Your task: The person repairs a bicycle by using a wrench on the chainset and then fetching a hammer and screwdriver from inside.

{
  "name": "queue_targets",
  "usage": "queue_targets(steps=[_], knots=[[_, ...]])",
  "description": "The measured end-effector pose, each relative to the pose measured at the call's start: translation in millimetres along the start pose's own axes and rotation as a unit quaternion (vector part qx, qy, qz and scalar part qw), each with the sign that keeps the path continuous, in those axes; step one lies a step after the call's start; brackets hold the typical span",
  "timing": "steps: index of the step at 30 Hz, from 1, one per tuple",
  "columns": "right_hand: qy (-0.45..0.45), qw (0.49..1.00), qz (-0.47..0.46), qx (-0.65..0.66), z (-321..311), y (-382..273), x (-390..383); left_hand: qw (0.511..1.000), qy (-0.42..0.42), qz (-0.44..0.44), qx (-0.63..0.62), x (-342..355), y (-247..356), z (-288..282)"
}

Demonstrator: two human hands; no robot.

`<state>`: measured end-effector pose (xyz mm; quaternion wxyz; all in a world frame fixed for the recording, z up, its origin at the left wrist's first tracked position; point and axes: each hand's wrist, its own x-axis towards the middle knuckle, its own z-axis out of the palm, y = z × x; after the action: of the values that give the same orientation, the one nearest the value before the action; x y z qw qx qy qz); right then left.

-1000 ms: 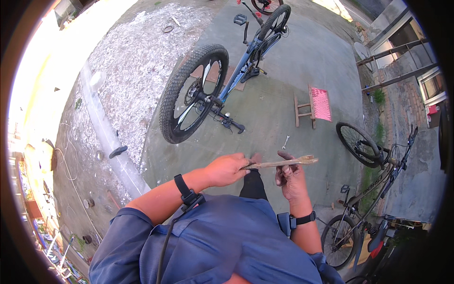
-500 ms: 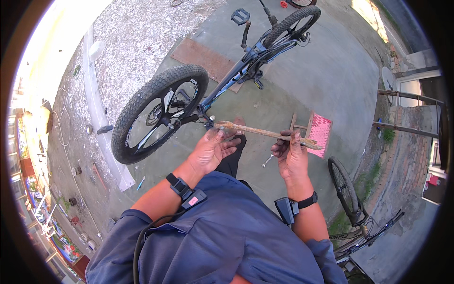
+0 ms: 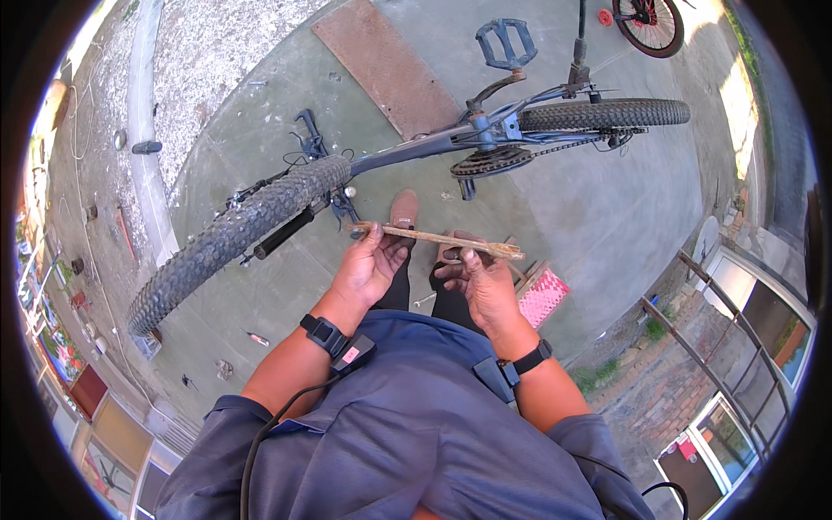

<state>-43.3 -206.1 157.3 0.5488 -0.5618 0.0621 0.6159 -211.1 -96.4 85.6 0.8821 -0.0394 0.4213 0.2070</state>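
Observation:
A long, rusty wrench [image 3: 425, 236] lies level between my hands, in front of my waist. My left hand [image 3: 371, 267] pinches its left end between thumb and fingertips. Near the right end, my right hand [image 3: 478, 282] grips it, with the fingertips dark with grime. Just beyond the wrench stands a bicycle [image 3: 416, 149], its knobby front tyre [image 3: 234, 238] to my left and its chainring [image 3: 490, 162] and rear wheel to the right. Partly hidden by my leg, a small silver wrench [image 3: 425, 301] rests on the floor.
A stool with a pink woven seat [image 3: 544, 296] stands right of my right hand. Beyond the bicycle lies a brown board [image 3: 386, 65]. A red-rimmed wheel [image 3: 648, 24] shows at the far right. Metal railings [image 3: 719, 321] run along the right side.
My view has turned and the bicycle now lies more crosswise ahead, larger. Both my feet now show. The wrench stays in both hands. The other bicycle at right has left view.

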Motion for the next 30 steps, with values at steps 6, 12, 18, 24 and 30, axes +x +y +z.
queue_targets(steps=[6, 12, 18, 24, 30], knots=[[0.068, 0.993, 0.057, -0.076, -57.5, -32.6, 41.9, 0.990, 0.057, 0.054, -0.115, 56.5, -12.6, -25.1], [0.101, 0.988, 0.061, -0.101, -97.0, -70.6, 87.0, 0.971, 0.119, 0.120, -0.169, 109.7, -20.5, -53.9], [0.070, 0.986, 0.055, -0.143, -105.8, -88.1, 119.0, 0.967, 0.147, 0.143, -0.149, 151.7, -31.4, -71.3], [0.058, 0.984, 0.069, -0.151, -105.1, -91.2, 134.9, 0.973, 0.122, 0.154, -0.119, 180.3, -39.0, -71.9], [0.063, 0.986, 0.082, -0.133, -103.6, -82.7, 142.3, 0.975, 0.138, 0.133, -0.110, 200.7, -36.8, -63.5]])
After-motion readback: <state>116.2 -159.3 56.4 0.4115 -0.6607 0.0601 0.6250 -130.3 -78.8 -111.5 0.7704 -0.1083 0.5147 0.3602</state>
